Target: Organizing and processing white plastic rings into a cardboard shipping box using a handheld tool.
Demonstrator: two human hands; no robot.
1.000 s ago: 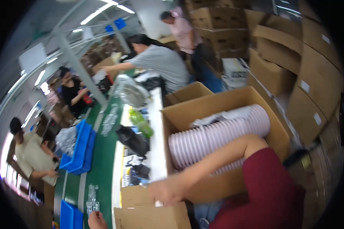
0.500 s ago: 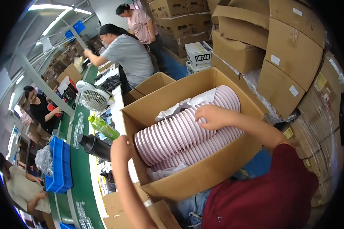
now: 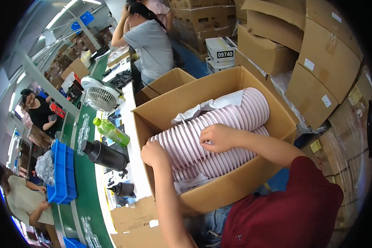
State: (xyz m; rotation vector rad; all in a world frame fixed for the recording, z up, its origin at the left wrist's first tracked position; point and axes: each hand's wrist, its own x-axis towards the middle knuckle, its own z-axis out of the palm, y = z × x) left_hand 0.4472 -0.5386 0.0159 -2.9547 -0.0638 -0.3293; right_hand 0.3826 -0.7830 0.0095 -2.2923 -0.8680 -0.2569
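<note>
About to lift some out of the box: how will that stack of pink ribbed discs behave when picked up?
The pink discs lie on edge in long loose rows, so a lifted bunch would probably fan apart unless squeezed from both ends. They look thin and smooth, likely light and slippery. The right hand rests on top, the left hand at the row's end.

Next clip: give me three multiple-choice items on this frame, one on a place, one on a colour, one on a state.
1. Where does the right hand rest?
A. on the pink ribbed stack in the open cardboard box
B. on the white fan
C. on the blue bins

2. What colour is the bottle lying on the white table?
A. red
B. green
C. yellow

3. How are the box's flaps?
A. taped shut
B. open
C. torn off

Answers: 1 A, the fingers lie on the ribs. 2 B, its body and cap are green. 3 B, the contents lie exposed, with the left hand at the box's near end.
</note>
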